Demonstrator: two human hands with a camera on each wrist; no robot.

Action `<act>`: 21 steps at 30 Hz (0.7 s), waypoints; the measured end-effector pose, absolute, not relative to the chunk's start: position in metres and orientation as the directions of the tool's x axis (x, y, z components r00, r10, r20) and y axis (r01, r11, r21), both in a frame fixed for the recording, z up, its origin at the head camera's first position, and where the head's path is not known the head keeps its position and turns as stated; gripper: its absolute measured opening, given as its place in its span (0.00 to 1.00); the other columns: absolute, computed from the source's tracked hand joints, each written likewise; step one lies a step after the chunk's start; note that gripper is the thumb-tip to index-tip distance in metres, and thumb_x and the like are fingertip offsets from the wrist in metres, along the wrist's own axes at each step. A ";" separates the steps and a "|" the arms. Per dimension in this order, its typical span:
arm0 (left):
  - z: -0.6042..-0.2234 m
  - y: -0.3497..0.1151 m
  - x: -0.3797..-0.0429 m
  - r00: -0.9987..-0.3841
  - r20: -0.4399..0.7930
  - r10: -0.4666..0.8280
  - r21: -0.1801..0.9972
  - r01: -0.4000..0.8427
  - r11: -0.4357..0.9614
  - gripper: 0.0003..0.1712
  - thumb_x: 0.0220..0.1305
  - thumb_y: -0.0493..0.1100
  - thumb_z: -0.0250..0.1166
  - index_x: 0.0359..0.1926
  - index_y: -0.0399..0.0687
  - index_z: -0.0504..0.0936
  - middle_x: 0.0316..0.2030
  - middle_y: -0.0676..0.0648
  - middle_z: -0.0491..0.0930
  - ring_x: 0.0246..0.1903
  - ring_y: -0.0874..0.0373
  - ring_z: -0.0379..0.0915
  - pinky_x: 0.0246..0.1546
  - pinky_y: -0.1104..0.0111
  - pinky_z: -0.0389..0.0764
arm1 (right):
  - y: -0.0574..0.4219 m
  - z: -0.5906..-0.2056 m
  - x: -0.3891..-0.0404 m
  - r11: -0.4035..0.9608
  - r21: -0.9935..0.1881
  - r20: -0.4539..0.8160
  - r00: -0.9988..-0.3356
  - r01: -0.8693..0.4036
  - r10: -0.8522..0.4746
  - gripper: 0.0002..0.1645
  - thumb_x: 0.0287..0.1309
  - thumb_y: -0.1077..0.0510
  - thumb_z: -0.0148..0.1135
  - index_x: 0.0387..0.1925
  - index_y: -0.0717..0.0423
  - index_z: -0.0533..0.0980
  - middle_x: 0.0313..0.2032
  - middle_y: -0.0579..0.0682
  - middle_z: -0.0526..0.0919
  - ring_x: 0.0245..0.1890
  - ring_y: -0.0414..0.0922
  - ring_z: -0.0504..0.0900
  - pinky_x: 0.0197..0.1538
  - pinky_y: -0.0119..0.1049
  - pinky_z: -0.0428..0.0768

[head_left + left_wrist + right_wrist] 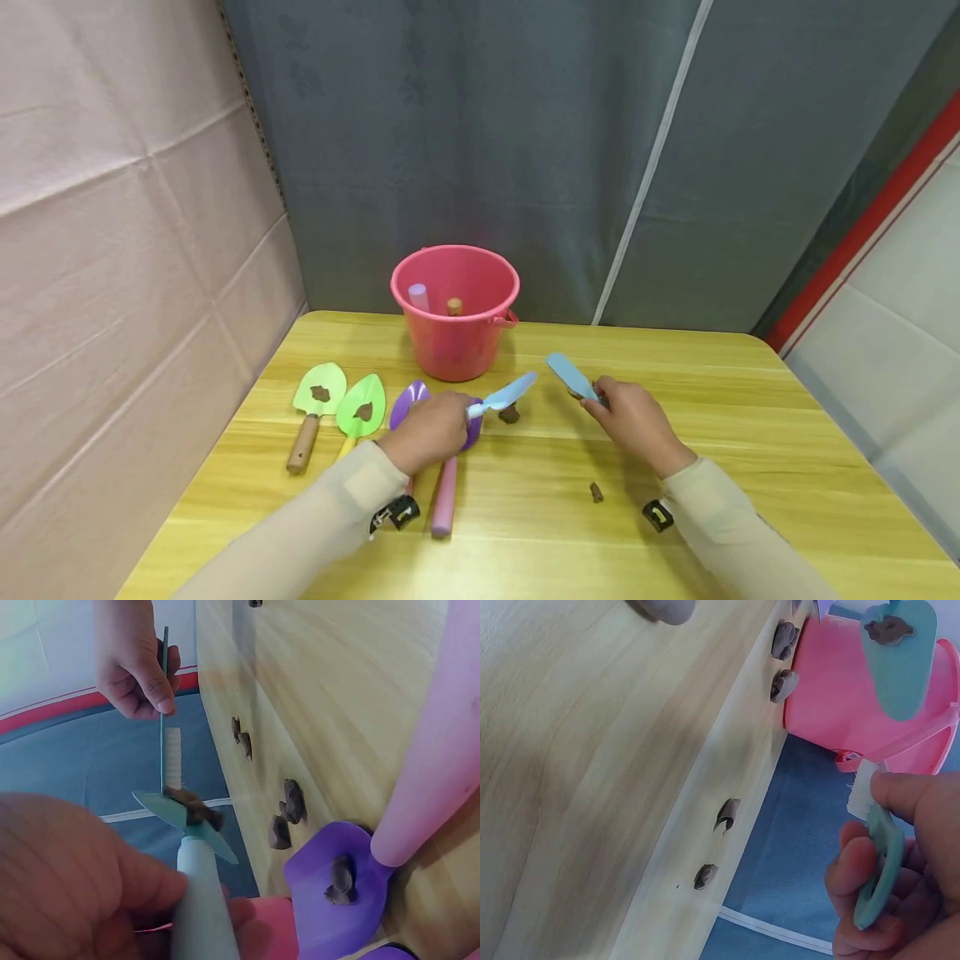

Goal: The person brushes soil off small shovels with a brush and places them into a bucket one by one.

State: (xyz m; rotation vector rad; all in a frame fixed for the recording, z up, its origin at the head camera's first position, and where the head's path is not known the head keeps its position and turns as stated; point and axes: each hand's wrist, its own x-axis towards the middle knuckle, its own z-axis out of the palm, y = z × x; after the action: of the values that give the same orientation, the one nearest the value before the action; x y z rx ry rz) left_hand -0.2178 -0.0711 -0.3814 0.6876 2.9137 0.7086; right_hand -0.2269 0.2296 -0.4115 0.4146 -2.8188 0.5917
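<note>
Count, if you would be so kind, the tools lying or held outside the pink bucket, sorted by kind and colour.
Green trowels: 2
Purple trowels: 2
Blue trowel, in the left hand: 1
Blue brush, in the right hand: 1
Total: 6

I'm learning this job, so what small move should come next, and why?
I'd probably sweep the brush across the blue trowel: its blade bears a brown clump, the left hand holds it up by the handle, and the right hand has the brush nearby.
</note>
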 end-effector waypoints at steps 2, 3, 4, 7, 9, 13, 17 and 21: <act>-0.382 -0.071 -0.218 -0.902 0.044 0.430 0.474 0.397 0.786 0.11 0.66 0.32 0.55 0.29 0.49 0.79 0.21 0.52 0.72 0.22 0.58 0.68 0.23 0.64 0.71 | 0.230 -0.411 -0.227 0.878 -0.358 0.280 -0.934 -0.318 -0.224 0.10 0.63 0.55 0.66 0.35 0.59 0.77 0.17 0.43 0.70 0.16 0.39 0.62 0.20 0.33 0.60; -0.383 -0.071 -0.219 -0.904 0.040 0.425 0.497 0.388 0.776 0.10 0.67 0.33 0.54 0.32 0.47 0.80 0.21 0.51 0.72 0.22 0.58 0.69 0.24 0.64 0.72 | 0.230 -0.411 -0.227 0.878 -0.358 0.280 -0.933 -0.319 -0.225 0.10 0.64 0.55 0.66 0.35 0.59 0.77 0.17 0.43 0.70 0.16 0.39 0.62 0.20 0.33 0.60; -0.383 -0.072 -0.219 -0.907 0.043 0.419 0.515 0.379 0.769 0.08 0.68 0.33 0.54 0.35 0.44 0.79 0.23 0.51 0.73 0.24 0.57 0.69 0.25 0.64 0.73 | 0.229 -0.411 -0.227 0.877 -0.359 0.280 -0.933 -0.319 -0.225 0.10 0.64 0.55 0.66 0.35 0.59 0.77 0.17 0.43 0.70 0.16 0.39 0.62 0.20 0.33 0.60; -0.384 -0.073 -0.220 -0.913 0.049 0.405 0.563 0.360 0.744 0.05 0.65 0.36 0.59 0.40 0.40 0.78 0.28 0.49 0.73 0.27 0.56 0.70 0.28 0.65 0.74 | 0.229 -0.410 -0.227 0.874 -0.363 0.281 -0.932 -0.322 -0.227 0.10 0.64 0.55 0.65 0.34 0.58 0.76 0.17 0.43 0.69 0.15 0.38 0.62 0.20 0.32 0.60; -0.384 -0.075 -0.220 -0.916 0.053 0.399 0.574 0.355 0.738 0.10 0.59 0.35 0.63 0.42 0.40 0.76 0.32 0.47 0.71 0.30 0.56 0.69 0.29 0.65 0.74 | 0.228 -0.410 -0.226 0.872 -0.365 0.284 -0.931 -0.326 -0.229 0.10 0.65 0.55 0.65 0.34 0.58 0.76 0.17 0.43 0.69 0.15 0.38 0.62 0.20 0.32 0.60; -0.385 -0.077 -0.219 -0.907 0.072 0.414 0.571 0.378 0.729 0.16 0.50 0.29 0.67 0.41 0.40 0.74 0.35 0.45 0.67 0.32 0.54 0.68 0.31 0.64 0.75 | 0.228 -0.409 -0.226 0.871 -0.369 0.283 -0.932 -0.326 -0.229 0.10 0.65 0.55 0.65 0.34 0.58 0.76 0.17 0.43 0.69 0.15 0.38 0.62 0.20 0.32 0.60; -0.384 -0.077 -0.218 -0.902 0.092 0.421 0.557 0.397 0.729 0.14 0.51 0.26 0.65 0.39 0.40 0.74 0.33 0.45 0.67 0.32 0.53 0.67 0.33 0.63 0.74 | 0.228 -0.408 -0.226 0.868 -0.375 0.280 -0.932 -0.326 -0.229 0.10 0.65 0.55 0.64 0.34 0.58 0.76 0.18 0.43 0.70 0.15 0.38 0.62 0.19 0.32 0.61; -0.384 -0.076 -0.219 -0.900 0.119 0.419 0.526 0.415 0.743 0.11 0.53 0.27 0.63 0.37 0.39 0.76 0.32 0.46 0.69 0.33 0.53 0.66 0.36 0.61 0.73 | 0.227 -0.407 -0.226 0.868 -0.375 0.283 -0.932 -0.326 -0.228 0.10 0.65 0.55 0.64 0.34 0.58 0.77 0.18 0.43 0.71 0.15 0.38 0.62 0.20 0.32 0.61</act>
State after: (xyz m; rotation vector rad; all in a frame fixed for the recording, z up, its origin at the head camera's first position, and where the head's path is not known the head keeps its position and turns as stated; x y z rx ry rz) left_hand -0.2188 -0.0765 -0.3842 0.6996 2.9261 0.8797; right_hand -0.2261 0.2270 -0.4073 0.4228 -2.8107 0.6234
